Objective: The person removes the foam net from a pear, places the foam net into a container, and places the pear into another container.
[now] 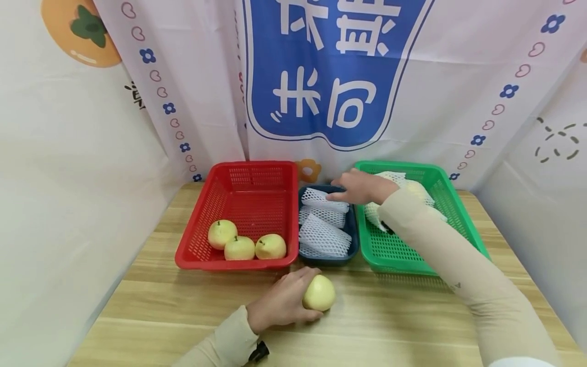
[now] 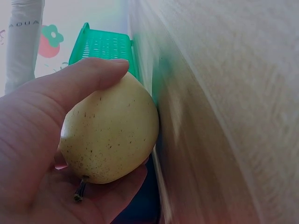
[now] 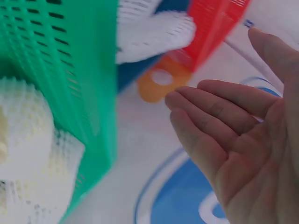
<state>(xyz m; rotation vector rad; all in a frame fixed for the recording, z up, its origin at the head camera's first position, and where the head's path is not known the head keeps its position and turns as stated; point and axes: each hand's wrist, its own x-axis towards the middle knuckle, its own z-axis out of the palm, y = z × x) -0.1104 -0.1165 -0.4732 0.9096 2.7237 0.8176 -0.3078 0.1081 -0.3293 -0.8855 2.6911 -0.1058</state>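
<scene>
My left hand [image 1: 282, 302] holds a yellow pear [image 1: 321, 293] low over the wooden table, in front of the dark blue tray [image 1: 331, 261]. In the left wrist view the thumb lies over the pear's upper side and fingers curl under it, with the dark stem [image 2: 80, 190] pointing down. White foam net sleeves [image 1: 324, 235] lie in the blue tray. Over that tray's back right part hovers my right hand [image 1: 359, 187]; the right wrist view shows its palm [image 3: 252, 161] with nothing in it and the fingers extended, near a foam sleeve [image 3: 159, 35].
Left of the tray is a red basket [image 1: 257, 204] with three pears [image 1: 239, 248] at its front. A green basket [image 1: 465, 224] on the right holds several net-wrapped pears [image 1: 416, 190], partly behind my right forearm. A printed cloth [image 1: 211, 92] hangs behind the baskets.
</scene>
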